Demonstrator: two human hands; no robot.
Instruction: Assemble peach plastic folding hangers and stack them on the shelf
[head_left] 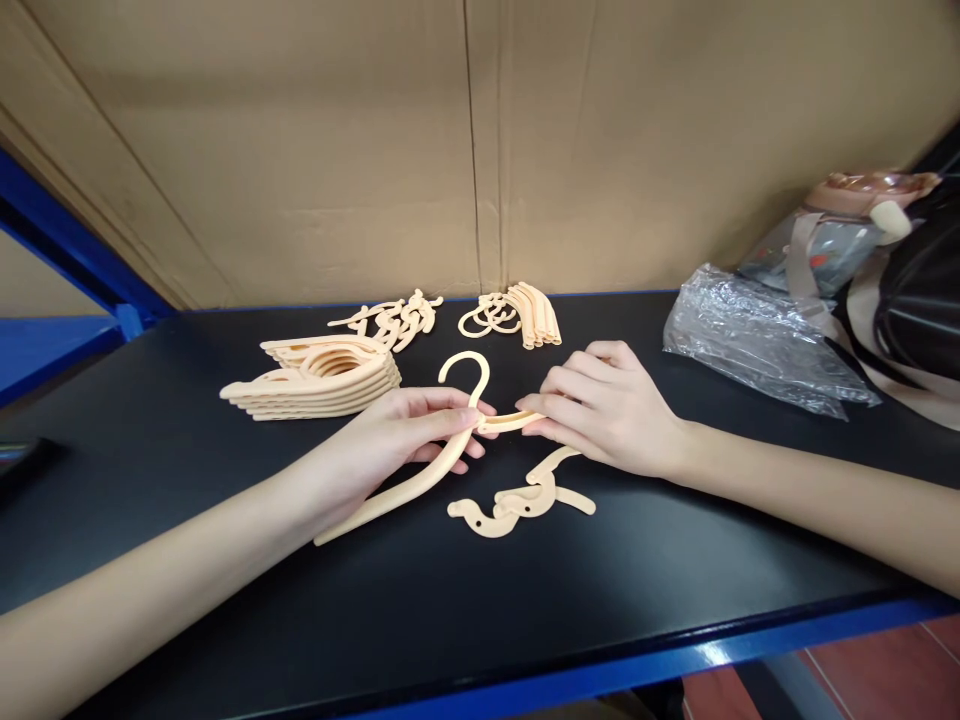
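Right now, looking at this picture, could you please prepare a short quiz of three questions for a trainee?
1. Choose: what do the left hand and the right hand both hold?
A) scissors
B) a hanger
C) a pen

2. True or false: the clear plastic wrapping lies nearer to the left hand than to the right hand.

3. Complete: the colour of the tabletop is ____.

Key: 1. B. 2. False; the clear plastic wrapping lies nearer to the right hand. 3. Black.
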